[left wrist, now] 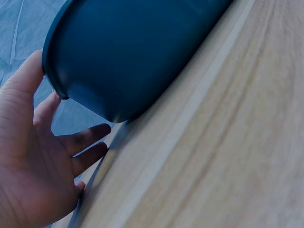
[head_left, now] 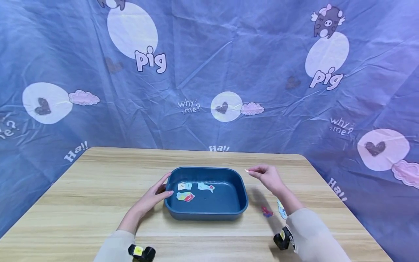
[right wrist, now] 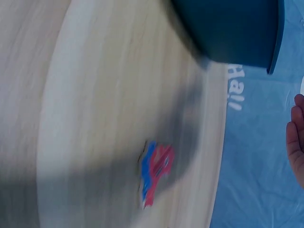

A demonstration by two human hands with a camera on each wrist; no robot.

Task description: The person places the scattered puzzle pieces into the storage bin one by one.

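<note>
A dark blue plastic basin (head_left: 206, 215) sits on the table, with several small colourful cut-outs lying inside its left half, one of them a yellow-and-red cut-out (head_left: 185, 197). My left hand (head_left: 154, 196) grips the basin's left end, thumb over the rim and the other fingers along the outside. Beyond the basin's right end, above the table, my right hand (head_left: 266, 177) pinches a small pale flat piece (head_left: 247, 170) between thumb and fingertips. Only some fingers of the right hand (right wrist: 295, 137) show at the edge of the right wrist view.
A red-and-blue cut-out (head_left: 267, 211) lies on the wooden table (head_left: 108, 182) to the right of the basin. Beside it a light-blue cut-out (head_left: 281, 209) is partly hidden by my right forearm. A blue printed cloth (head_left: 190, 72) hangs behind the table.
</note>
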